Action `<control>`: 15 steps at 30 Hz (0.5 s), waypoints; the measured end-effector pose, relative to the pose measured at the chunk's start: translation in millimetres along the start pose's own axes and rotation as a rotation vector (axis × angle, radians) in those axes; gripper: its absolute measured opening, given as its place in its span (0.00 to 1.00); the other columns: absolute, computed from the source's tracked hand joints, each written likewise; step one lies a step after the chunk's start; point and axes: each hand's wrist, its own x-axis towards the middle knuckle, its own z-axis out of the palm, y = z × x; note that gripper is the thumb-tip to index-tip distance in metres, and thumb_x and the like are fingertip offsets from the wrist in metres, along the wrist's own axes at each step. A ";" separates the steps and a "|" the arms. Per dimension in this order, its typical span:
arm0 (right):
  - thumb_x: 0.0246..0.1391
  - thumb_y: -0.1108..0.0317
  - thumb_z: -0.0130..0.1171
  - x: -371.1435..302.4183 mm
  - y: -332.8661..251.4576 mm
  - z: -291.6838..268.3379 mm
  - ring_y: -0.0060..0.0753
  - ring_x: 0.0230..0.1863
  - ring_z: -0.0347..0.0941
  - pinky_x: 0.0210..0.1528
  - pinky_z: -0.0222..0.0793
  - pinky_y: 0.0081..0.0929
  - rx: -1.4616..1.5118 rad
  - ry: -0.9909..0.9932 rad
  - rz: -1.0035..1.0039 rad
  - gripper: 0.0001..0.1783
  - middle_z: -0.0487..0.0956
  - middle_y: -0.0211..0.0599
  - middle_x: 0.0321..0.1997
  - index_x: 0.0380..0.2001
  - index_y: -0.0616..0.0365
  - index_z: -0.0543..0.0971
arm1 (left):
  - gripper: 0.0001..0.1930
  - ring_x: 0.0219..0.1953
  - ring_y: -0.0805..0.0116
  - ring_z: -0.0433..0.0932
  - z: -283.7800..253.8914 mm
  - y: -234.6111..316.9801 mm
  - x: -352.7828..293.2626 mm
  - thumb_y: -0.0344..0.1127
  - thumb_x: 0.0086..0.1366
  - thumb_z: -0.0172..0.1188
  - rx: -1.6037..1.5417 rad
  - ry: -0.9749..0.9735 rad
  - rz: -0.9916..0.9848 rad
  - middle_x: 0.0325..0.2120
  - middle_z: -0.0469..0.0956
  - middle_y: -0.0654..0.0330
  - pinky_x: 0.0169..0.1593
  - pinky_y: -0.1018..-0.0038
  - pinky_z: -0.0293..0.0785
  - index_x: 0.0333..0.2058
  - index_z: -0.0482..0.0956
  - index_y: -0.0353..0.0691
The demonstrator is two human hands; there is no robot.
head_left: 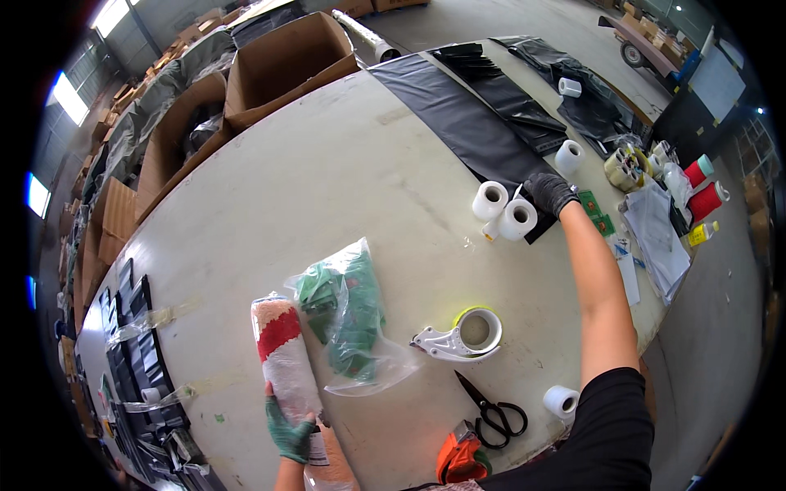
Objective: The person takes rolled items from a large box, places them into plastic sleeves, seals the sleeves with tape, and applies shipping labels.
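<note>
My left hand, in a green glove, grips the lower part of a plastic-wrapped roll of fabric, peach, red and white, with a white label near the hand. At the far right, my right hand, in a black glove, is over the end of a long black plastic bag. Its fingers are curled, and what they hold is hidden. Two white label rolls stand just left of it. To the right of the wrapped roll lies a clear bag of green pieces.
A tape dispenser, black scissors and an orange tape measure lie nearby. Another label roll is by my right arm. Papers and red spools stand right; cardboard boxes line the far left edge.
</note>
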 end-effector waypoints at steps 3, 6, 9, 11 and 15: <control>0.42 0.73 0.53 9.7 17.4 -1.4 0.54 0.37 0.74 0.39 0.70 0.44 0.278 0.430 0.402 0.06 0.76 0.50 0.28 0.28 0.58 0.74 | 0.50 0.64 0.59 0.57 -1.0 -8.5 0.4 0.37 0.40 0.64 0.030 0.019 0.047 0.61 0.58 0.51 0.65 0.67 0.52 0.64 0.52 0.33; 0.42 0.71 0.56 9.8 60.7 -14.8 0.54 0.31 0.71 0.35 0.68 0.43 0.246 0.833 0.374 0.08 0.73 0.51 0.25 0.28 0.61 0.73 | 0.50 0.63 0.59 0.59 1.5 -1.6 2.3 0.36 0.39 0.64 0.010 0.004 0.023 0.61 0.59 0.52 0.65 0.68 0.52 0.63 0.53 0.32; 0.44 0.70 0.54 24.5 43.7 -59.6 0.54 0.37 0.72 0.38 0.68 0.45 0.447 0.686 0.330 0.08 0.75 0.52 0.32 0.30 0.60 0.73 | 0.50 0.61 0.57 0.61 -1.6 -8.0 -4.1 0.37 0.38 0.64 0.034 0.039 0.035 0.60 0.60 0.50 0.64 0.66 0.56 0.63 0.54 0.34; 0.46 0.70 0.52 43.0 -4.9 -100.5 0.53 0.40 0.73 0.40 0.68 0.45 0.450 0.712 0.043 0.12 0.76 0.51 0.36 0.37 0.59 0.74 | 0.50 0.57 0.53 0.65 0.8 -9.2 -7.0 0.38 0.37 0.65 0.220 0.069 0.082 0.55 0.63 0.48 0.60 0.64 0.61 0.63 0.54 0.37; 0.40 0.71 0.53 97.8 -170.7 -128.2 0.52 0.33 0.72 0.39 0.68 0.39 0.530 0.821 -0.521 0.06 0.75 0.50 0.28 0.26 0.59 0.75 | 0.51 0.48 0.50 0.69 22.4 23.0 -2.5 0.40 0.38 0.66 0.581 0.023 0.023 0.45 0.67 0.50 0.52 0.62 0.67 0.64 0.53 0.43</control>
